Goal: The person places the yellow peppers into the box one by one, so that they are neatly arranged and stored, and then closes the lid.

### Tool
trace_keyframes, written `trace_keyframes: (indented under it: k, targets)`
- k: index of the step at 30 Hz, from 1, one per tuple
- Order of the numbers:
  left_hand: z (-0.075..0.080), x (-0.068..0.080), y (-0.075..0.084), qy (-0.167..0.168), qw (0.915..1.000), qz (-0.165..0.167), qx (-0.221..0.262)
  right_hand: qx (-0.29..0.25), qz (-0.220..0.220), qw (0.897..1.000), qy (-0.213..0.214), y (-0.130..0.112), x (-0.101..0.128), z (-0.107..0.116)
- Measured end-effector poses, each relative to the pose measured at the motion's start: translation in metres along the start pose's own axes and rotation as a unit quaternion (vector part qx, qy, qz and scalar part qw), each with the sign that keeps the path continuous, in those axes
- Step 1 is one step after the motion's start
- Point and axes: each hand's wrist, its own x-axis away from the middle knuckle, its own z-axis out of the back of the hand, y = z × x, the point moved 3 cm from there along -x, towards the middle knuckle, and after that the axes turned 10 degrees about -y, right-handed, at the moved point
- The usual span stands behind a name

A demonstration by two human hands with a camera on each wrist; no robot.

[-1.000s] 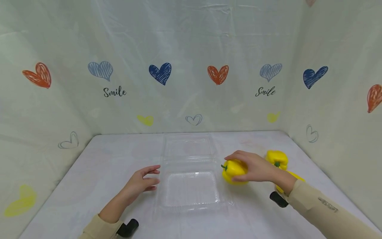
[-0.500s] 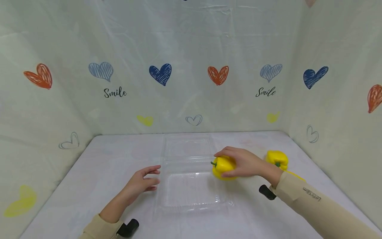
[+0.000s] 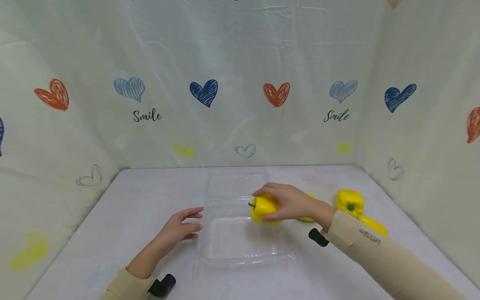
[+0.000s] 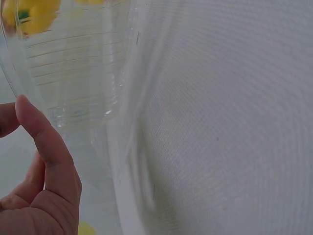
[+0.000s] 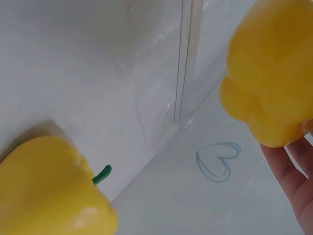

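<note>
Where right hand [image 3: 290, 203] grips pepper [image 3: 263, 209], third pepper [image 3: 308, 217] half-hidden.

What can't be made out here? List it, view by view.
- Head view: the pepper behind the right hand is mostly hidden by the wrist; the one behind the sleeve is partly covered.
- Right wrist view: only fingertips show at the edge, so the grip on the held pepper is cut off.
- Left wrist view: the left hand is cropped; the clear container blurs the yellow behind it.
</note>
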Motion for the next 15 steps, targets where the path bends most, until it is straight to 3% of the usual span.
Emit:
trace_keyframes:
  k: [15]
  targets:
    - [0.0, 0.0, -0.001, -0.005, 1.0, -0.002, 0.008, 0.007, 0.018, 1.0, -0.019, -0.016, -0.039, -0.008]
